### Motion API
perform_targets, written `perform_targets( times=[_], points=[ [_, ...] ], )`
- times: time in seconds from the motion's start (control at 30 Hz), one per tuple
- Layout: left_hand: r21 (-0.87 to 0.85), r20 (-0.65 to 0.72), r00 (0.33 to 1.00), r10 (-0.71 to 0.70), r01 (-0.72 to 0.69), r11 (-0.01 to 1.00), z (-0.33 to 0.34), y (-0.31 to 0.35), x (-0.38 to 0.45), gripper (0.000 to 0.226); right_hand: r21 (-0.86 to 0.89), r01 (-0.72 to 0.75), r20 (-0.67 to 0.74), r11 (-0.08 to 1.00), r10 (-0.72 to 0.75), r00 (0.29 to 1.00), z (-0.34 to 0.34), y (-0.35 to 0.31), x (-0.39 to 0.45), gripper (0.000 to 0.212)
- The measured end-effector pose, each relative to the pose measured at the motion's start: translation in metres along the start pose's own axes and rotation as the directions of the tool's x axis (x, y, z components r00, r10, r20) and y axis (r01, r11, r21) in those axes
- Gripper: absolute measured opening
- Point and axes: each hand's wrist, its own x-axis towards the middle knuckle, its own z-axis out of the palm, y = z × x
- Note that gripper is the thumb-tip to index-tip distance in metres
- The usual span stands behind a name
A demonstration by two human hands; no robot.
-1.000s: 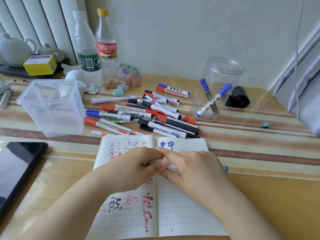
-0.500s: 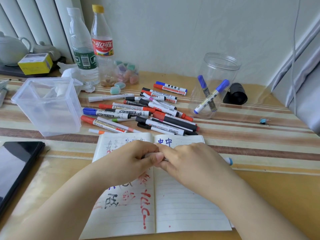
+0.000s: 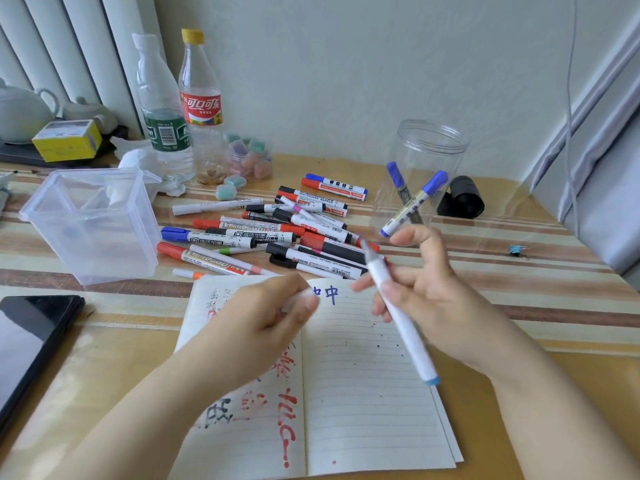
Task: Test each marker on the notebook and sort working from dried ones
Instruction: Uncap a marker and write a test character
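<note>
R hand (image 3: 427,292) grips marker (image 3: 398,313), tip up; L (image 3: 266,313) maybe capped.

I read "WHITEBOARD" on two red-capped markers (image 3: 242,226) in the pile, "WHITEBOARD MARKER" on a black-capped marker (image 3: 313,197); "可口可乐" on the red bottle label (image 3: 202,109); blue "中" on the notebook (image 3: 332,294).

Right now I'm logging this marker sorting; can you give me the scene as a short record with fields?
right hand: holds a white marker, uncapped, tip raised
left hand: fingers curled, probably on the cap, which is hidden
notebook: open, red and blue scribbles
round jar: two blue markers
square tub: contents unclear
untested pile: behind notebook
</note>
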Motion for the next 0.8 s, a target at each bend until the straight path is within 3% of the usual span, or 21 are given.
perform_targets(
  times=[0.03,0.1,0.17,0.23,0.3,0.37,0.47,0.63,0.8],
  points=[
    [0.024,0.027,0.996,0.087,-0.088,0.996,0.006,0.002,-0.002,0.043,0.216,-0.007,-0.031,0.976,0.014,0.999,0.0,-0.002,0.002,0.027],
    [0.093,0.114,0.967,0.228,-0.239,0.967,0.019,0.003,-0.004,0.043,0.57,-0.054,-0.065,0.82,0.111,0.992,0.002,-0.001,0.008,0.022],
    [0.182,0.194,0.936,0.293,-0.328,0.927,0.031,0.002,-0.004,0.044,0.758,-0.128,-0.008,0.64,0.205,0.979,0.008,0.005,0.014,0.028],
    [0.223,0.239,0.923,0.3,-0.353,0.908,0.039,0.0,-0.005,0.043,0.799,-0.178,0.026,0.574,0.264,0.964,0.017,0.015,0.018,0.029],
    [0.263,0.238,0.923,0.303,-0.361,0.895,0.043,-0.003,-0.005,0.04,0.768,-0.19,0.011,0.612,0.284,0.959,0.024,0.024,0.02,0.022],
    [0.292,0.229,0.923,0.309,-0.368,0.883,0.045,-0.004,-0.004,0.037,0.634,-0.189,-0.038,0.75,0.274,0.961,0.029,0.029,0.022,0.003],
    [0.302,0.23,0.921,0.315,-0.375,0.876,0.046,-0.004,-0.004,0.036,0.263,-0.219,-0.177,0.94,0.27,0.946,0.032,0.039,0.028,0.028],
    [0.312,0.228,0.922,0.314,-0.374,0.873,0.049,-0.004,-0.004,0.036,0.149,-0.125,-0.358,0.981,0.171,0.918,0.037,0.046,0.033,0.03],
    [0.335,0.214,0.924,0.316,-0.374,0.865,0.05,-0.004,-0.005,0.037,-0.071,-0.079,-0.443,0.994,0.04,0.896,0.035,0.056,0.032,0.02]
  ],
)
